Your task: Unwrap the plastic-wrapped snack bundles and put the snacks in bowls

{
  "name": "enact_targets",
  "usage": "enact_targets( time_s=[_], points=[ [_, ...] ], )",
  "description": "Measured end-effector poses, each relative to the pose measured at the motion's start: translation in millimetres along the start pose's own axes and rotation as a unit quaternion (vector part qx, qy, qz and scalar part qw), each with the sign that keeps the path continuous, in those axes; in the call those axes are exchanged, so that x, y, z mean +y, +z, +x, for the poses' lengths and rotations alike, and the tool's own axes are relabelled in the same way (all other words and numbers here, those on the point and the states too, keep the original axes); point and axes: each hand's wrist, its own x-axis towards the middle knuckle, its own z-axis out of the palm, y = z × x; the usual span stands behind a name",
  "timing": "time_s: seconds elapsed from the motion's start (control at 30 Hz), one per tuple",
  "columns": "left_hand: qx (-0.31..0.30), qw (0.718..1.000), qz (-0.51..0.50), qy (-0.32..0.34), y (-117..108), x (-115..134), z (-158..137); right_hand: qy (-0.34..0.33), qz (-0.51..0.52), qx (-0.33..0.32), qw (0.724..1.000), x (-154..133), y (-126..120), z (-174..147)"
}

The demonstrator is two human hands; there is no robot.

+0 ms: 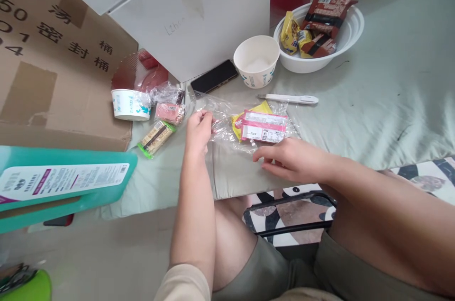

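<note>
On the cloth lies a clear plastic bag (pixel 222 111) with a pink-and-white packet (pixel 266 126) and a yellow packet (pixel 237 125) inside it. My left hand (pixel 201 129) is closed on the bag's left side, fingers pinched together. At the lower right edge of the bag, my right hand (pixel 289 159) has its fingers loosely bent and apart, the fingertips close to the plastic; its thumb is hidden. Just beyond the bag rests a white utility knife (pixel 293 99). Left of my left hand are a wrapped bar with green ends (pixel 156 139) and a pink packet (pixel 168 112).
A white paper cup (pixel 256 61) stands behind the bag, beside a black phone (pixel 214 77). The white bowl (pixel 309 65) at the back right holds several snack packets. Another paper cup (pixel 131 104), a cardboard box (pixel 64 54) and a teal container (pixel 67 182) occupy the left.
</note>
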Motion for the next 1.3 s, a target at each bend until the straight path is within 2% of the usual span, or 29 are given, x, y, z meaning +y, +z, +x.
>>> enact_targets(
  time_s=[0.07,0.17,0.23,0.3,0.4,0.57,0.67,0.73,0.83,0.9,1.03,1.1,1.23,1.3],
  points=[
    [-0.012,1.000,0.001,-0.003,0.3,-0.5,-0.5,0.044,0.003,0.026,0.999,-0.7,3.1,1.4],
    [-0.055,0.998,0.030,-0.019,-1.1,-1.6,-2.2,0.114,-0.058,0.133,0.983,6.4,4.1,3.8],
    [-0.098,0.993,0.051,-0.033,-2.7,-1.2,-4.6,0.113,-0.097,0.183,0.972,13.3,3.3,5.1],
    [-0.148,0.986,0.060,-0.043,-4.1,0.4,-7.9,0.083,-0.113,0.210,0.968,18.9,3.5,5.9],
    [-0.215,0.974,0.055,-0.036,-6.0,3.8,-13.1,0.061,-0.118,0.224,0.966,23.5,7.5,6.3],
    [-0.291,0.957,0.002,-0.006,-10.8,7.1,-17.8,0.080,-0.118,0.173,0.975,30.2,16.6,7.8],
    [-0.325,0.945,-0.035,0.022,-14.3,9.4,-20.6,0.097,-0.108,0.163,0.976,34.6,18.3,11.7],
    [-0.346,0.936,-0.065,0.019,-15.1,12.4,-24.6,0.094,-0.087,0.180,0.975,35.8,18.1,15.6],
    [-0.365,0.925,-0.106,-0.006,-13.0,18.2,-34.2,0.056,-0.023,0.243,0.968,34.1,15.7,21.6],
    [-0.369,0.920,-0.128,-0.017,-10.6,21.7,-40.4,0.043,0.024,0.281,0.959,31.5,12.8,24.6],
    [-0.359,0.917,-0.169,-0.039,-7.4,25.2,-42.5,0.059,0.095,0.313,0.943,29.3,6.2,27.1],
    [-0.313,0.930,-0.185,-0.049,-6.8,24.9,-37.0,0.086,0.116,0.339,0.930,31.4,3.4,26.5],
    [-0.169,0.960,-0.212,-0.072,-5.4,20.4,-22.2,0.180,0.134,0.405,0.886,41.1,-3.6,18.1],
    [-0.136,0.962,-0.222,-0.079,-4.6,17.7,-17.6,0.188,0.114,0.420,0.880,46.8,-8.4,10.2]
  ],
)
